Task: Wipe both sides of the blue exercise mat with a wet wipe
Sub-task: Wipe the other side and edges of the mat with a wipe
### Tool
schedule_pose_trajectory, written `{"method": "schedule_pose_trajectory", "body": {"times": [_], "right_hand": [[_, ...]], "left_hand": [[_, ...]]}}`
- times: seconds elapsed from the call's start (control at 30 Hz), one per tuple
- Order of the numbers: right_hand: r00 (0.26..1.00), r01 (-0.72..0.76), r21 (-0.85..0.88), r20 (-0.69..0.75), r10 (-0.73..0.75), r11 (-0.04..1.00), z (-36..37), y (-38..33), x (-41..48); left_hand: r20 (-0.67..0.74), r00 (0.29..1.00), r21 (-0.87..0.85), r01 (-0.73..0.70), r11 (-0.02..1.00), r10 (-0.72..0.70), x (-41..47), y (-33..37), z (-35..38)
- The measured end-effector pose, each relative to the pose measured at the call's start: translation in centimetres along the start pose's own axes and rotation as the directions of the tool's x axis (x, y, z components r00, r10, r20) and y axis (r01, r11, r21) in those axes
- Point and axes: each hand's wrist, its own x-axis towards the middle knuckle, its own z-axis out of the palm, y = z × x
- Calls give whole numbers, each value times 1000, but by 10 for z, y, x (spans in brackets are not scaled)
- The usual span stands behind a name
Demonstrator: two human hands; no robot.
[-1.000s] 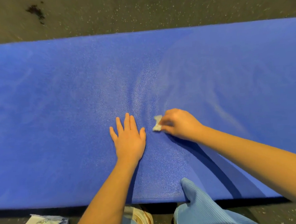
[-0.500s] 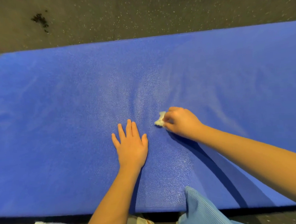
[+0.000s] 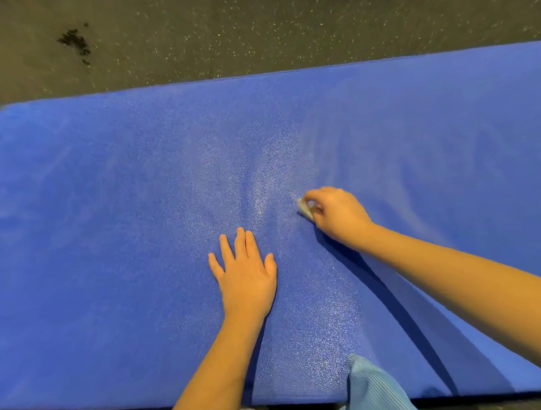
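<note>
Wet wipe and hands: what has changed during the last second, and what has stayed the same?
The right hand, gripping the wet wipe, slid it a little farther from the person across the blue mat, toward its far edge. Nothing was picked up or let go. The left hand stayed flat on the mat in the same spot.

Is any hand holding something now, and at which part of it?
The right hand pinches the crumpled wet wipe by its right side; the left hand holds nothing.
</note>
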Motion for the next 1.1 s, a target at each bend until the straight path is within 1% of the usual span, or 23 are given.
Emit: {"method": "schedule_pose_trajectory", "body": {"times": [0.07, 0.17, 0.23, 0.27, 0.33, 0.37, 0.47, 0.5, 0.53, 0.57, 0.63, 0.67, 0.7, 0.73, 0.77, 0.8, 0.87, 0.9, 0.93, 0.97, 1.0, 1.07, 1.1], "right_hand": [[999, 11, -70, -42, -14, 998, 1, 8, 2], [975, 218, -118, -7, -220, 969, 11, 0, -16], [955, 295, -122, 35, -293, 948, 15, 0, -20], [954, 299, -115, 45, -296, 947, 14, 2, -15], [960, 280, -110, 7, -281, 954, 13, 8, 0], [965, 256, -111, -29, -261, 960, 11, 11, 9], [983, 117, -107, -131, -130, 987, 10, 13, 31], [981, 120, -106, -143, -134, 987, 12, 11, 33], [974, 175, -92, -129, -186, 980, 14, 7, 31], [958, 268, -80, -79, -274, 960, 16, 3, 25], [882, 469, -84, 98, -461, 879, 20, 0, 13], [845, 526, -108, 172, -506, 843, 17, 1, 14], [836, 541, -140, 193, -513, 829, 13, 3, 22], [861, 506, -163, 160, -483, 847, 10, 7, 34], [900, 435, -176, 92, -425, 883, 8, 11, 49], [937, 343, -182, -1, -349, 922, 5, 16, 64], [964, 155, -176, -186, -188, 972, 2, 21, 86], [972, 84, -144, -205, -113, 986, 2, 20, 92], [981, 47, -111, -180, -66, 993, 3, 18, 92], [988, 72, -83, -133, -83, 994, 3, 14, 89], [985, 153, -56, -74, -157, 987, 3, 9, 83], [932, 362, -54, 41, -360, 931, 1, 4, 72], [908, 417, -79, 73, -412, 905, -1, 7, 73]], "left_hand": [[7, 1000, -5, 0, 1000, 0, 1, 0, -1], [-7, 1000, -42, -10, 999, 9, 7, -1, -1], [-104, 994, -127, -44, 991, 31, 17, -3, -3], [-150, 988, -152, -65, 986, 42, 25, -4, -4], [-174, 983, -163, -86, 983, 57, 44, -3, -7], [-169, 984, -165, -90, 982, 62, 53, -3, -7], [-166, 984, -148, -81, 986, 56, 70, 3, 1], [-177, 983, -139, -71, 988, 46, 71, 4, 5], [-189, 981, -125, -60, 990, 36, 70, 6, 8], [-207, 978, -108, -57, 993, 34, 69, 6, 11], [-240, 970, -80, -62, 995, 41, 70, 6, 14], [-246, 968, -76, -62, 995, 42, 71, 6, 13], [-248, 968, -80, -62, 995, 40, 72, 6, 14], [-251, 967, -82, -63, 995, 41, 72, 6, 14], [-252, 967, -81, -65, 995, 43, 72, 6, 15], [-250, 967, -77, -67, 995, 45, 71, 6, 15], [-251, 967, -75, -63, 995, 42, 70, 6, 15], [-257, 966, -74, -59, 995, 38, 70, 6, 16], [-263, 964, -72, -57, 996, 36, 71, 5, 16], [-271, 962, -68, -58, 996, 37, 71, 5, 17], [-279, 960, -65, -59, 996, 38, 72, 5, 17], [-297, 954, -62, -62, 996, 41, 74, 4, 17], [-306, 951, -65, -67, 996, 44, 75, 4, 17]]}}
